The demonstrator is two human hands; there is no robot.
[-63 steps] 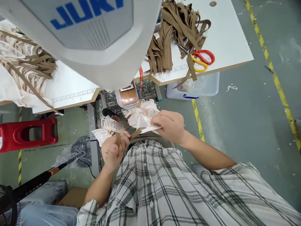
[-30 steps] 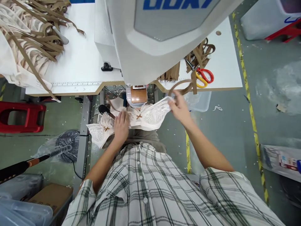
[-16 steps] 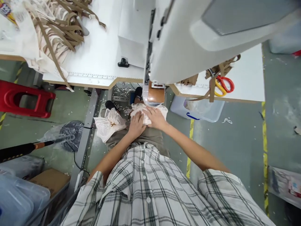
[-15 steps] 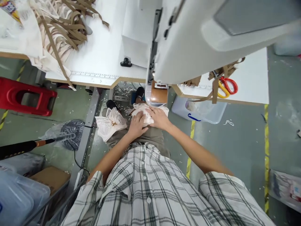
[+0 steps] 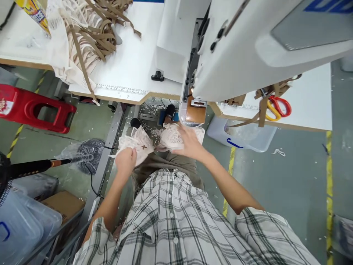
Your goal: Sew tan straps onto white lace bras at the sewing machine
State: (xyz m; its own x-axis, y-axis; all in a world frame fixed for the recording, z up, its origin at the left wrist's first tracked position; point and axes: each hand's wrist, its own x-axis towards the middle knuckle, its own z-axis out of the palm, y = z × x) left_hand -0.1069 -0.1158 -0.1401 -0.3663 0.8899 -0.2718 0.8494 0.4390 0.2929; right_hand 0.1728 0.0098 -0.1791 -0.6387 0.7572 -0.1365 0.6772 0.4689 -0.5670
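Observation:
A pale pink lace garment [image 5: 143, 141] with a small brown bow lies across my lap, below the machine head. At its left part, my left hand [image 5: 126, 161] is closed on the edge of the lace. My right hand [image 5: 191, 141] rests on the garment's right part with the fingers spread, its fingertips partly hidden against the fabric. Just above my right hand is the sewing machine's orange-brown plate [image 5: 195, 113].
The white table [image 5: 121, 79] has a heap of brown straps and lace [image 5: 93, 36] at left. Red and yellow scissors [image 5: 280, 107] lie at right. A clear bin [image 5: 253, 137] is below the table, a red stool [image 5: 59, 116] at left.
My left hand has moved left from the middle of my lap and closed on the garment's left part. My right hand has opened wider over the right part. The view has shifted slightly.

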